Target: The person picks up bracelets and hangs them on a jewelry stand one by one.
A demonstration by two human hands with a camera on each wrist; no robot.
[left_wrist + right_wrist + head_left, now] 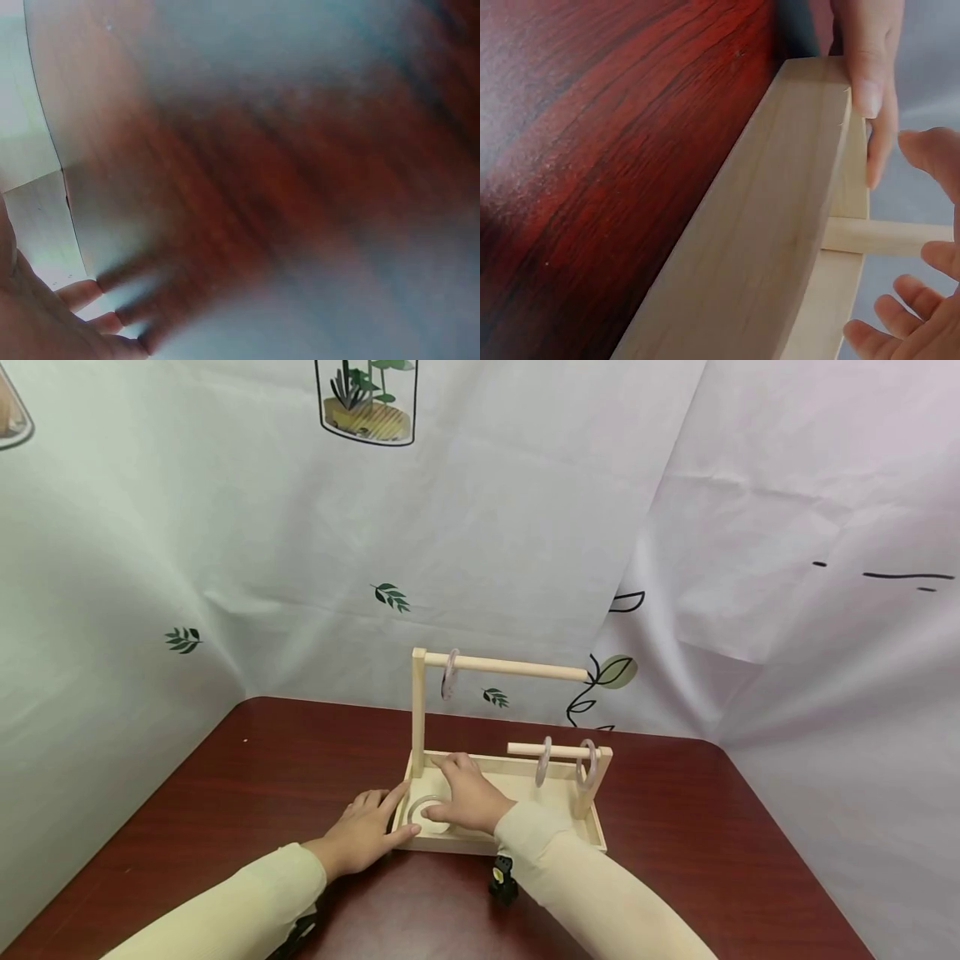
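Down at the near left corner of the shallow pale wooden tray (pixel 592 835), I've got both hands working close together. My right hand (pixel 468 797) sits inside the tray, fingers curled over the pale round ring (pixel 422 806) lying flat on the tray floor, thumb against the ring's near edge, so it looks like a loose pinch on it, though I can't tell how firm. My left hand (pixel 365 835) is just outside on the dark red wooden table (pixel 225 793), fingers straight-ish, fingertips touching the tray's left rim and corner. The right wrist view shows those fingertips (pixel 870 82) laid on the corner edge; the left wrist view is mostly blur.

Going outward: a tall wooden post (pixel 417 710) stands at that corner with a long dowel arm (pixel 517 668), one pale ring (pixel 450 674) hanging on it near the post. On the right, a shorter peg (pixel 555 749) carries two more rings (pixel 543 762) (pixel 587 764). Leaf-print white sheets (pixel 225 527) hang behind.
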